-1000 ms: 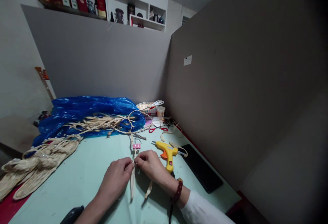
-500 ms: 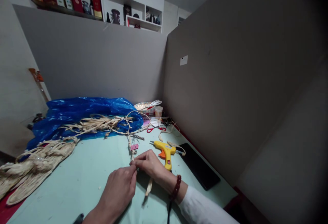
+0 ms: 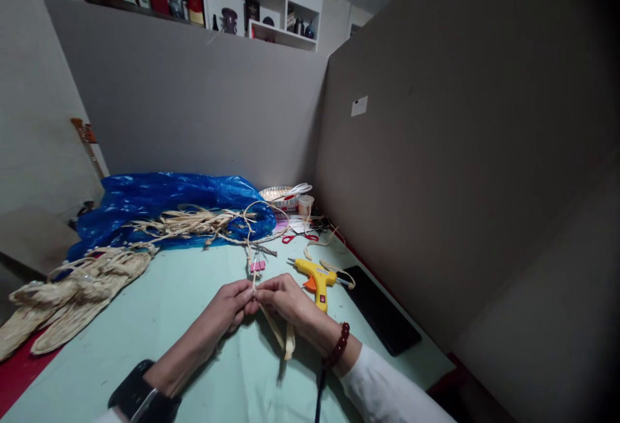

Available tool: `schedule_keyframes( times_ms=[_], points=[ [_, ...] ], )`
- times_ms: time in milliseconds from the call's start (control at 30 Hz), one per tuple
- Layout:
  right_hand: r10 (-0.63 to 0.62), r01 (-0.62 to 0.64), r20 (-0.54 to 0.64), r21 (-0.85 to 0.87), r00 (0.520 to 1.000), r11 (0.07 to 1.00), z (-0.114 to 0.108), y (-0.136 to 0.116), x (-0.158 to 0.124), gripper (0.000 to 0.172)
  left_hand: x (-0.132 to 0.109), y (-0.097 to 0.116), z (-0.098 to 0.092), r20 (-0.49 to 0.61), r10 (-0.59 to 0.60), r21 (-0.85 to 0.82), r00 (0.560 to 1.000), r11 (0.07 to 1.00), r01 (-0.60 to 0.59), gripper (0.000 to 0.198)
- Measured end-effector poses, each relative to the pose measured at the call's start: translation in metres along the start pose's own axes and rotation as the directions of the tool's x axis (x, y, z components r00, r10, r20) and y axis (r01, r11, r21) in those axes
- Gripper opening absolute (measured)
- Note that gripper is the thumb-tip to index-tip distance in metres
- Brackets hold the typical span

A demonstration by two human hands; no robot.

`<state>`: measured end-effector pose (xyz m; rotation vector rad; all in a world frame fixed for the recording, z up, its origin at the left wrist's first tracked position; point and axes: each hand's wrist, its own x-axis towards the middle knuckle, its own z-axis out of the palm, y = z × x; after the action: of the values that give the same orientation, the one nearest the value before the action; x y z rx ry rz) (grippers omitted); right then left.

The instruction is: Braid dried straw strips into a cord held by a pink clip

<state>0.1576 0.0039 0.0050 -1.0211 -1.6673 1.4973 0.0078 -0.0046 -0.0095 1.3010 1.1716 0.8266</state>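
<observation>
My left hand (image 3: 231, 307) and my right hand (image 3: 281, 300) meet fingertip to fingertip over the pale green table (image 3: 159, 339). Both pinch the same pale straw strips (image 3: 283, 338), whose loose ends hang down below my right hand. From the pinch the straw braid (image 3: 250, 248) runs away from me, with a pink binder clip (image 3: 257, 266) clamped on it. A yellow glue gun (image 3: 317, 279) lies just right of my right hand. A dark watch sits on my left wrist, a bead bracelet on my right.
A blue plastic bag (image 3: 165, 206) with loose straw (image 3: 188, 224) lies at the back. Woven straw pieces (image 3: 72, 290) lie at the left. Red-handled scissors (image 3: 298, 238), a small cup (image 3: 305, 205) and a basket sit in the corner. A black phone (image 3: 382, 319) lies right. Grey partitions wall the table.
My left hand has drawn back up level with my right, fingertips meeting again. The strip ends now hang lower under my right hand. The camera has shifted a little.
</observation>
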Motion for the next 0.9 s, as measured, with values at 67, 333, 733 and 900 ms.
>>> schedule_keyframes(
  times_ms=[67, 333, 733, 900],
  points=[
    [-0.045, 0.041, -0.015, -0.196, 0.999, 0.980, -0.002, -0.003, -0.002, 0.026, 0.000, 0.001, -0.002, -0.028, 0.014, 0.069, 1.000, 0.998, -0.012, 0.033],
    [-0.268, 0.019, -0.142, -0.854, 0.953, 0.521, 0.009, -0.005, -0.017, 0.026, -0.005, 0.005, -0.001, -0.237, 0.227, 0.433, 0.945, 0.895, -0.106, 0.021],
    [-0.377, 0.390, 0.321, -0.913, 0.869, 0.121, 0.024, -0.002, -0.034, 0.018, -0.010, 0.004, 0.001, -0.193, -0.031, 0.061, 0.981, 0.997, 0.044, 0.030],
    [-0.412, 0.202, -0.013, -0.858, 0.911, 0.472, 0.010, -0.008, -0.028, 0.037, -0.008, 0.006, -0.005, -0.106, -0.104, -0.106, 0.989, 0.990, 0.093, 0.030]
  ],
)
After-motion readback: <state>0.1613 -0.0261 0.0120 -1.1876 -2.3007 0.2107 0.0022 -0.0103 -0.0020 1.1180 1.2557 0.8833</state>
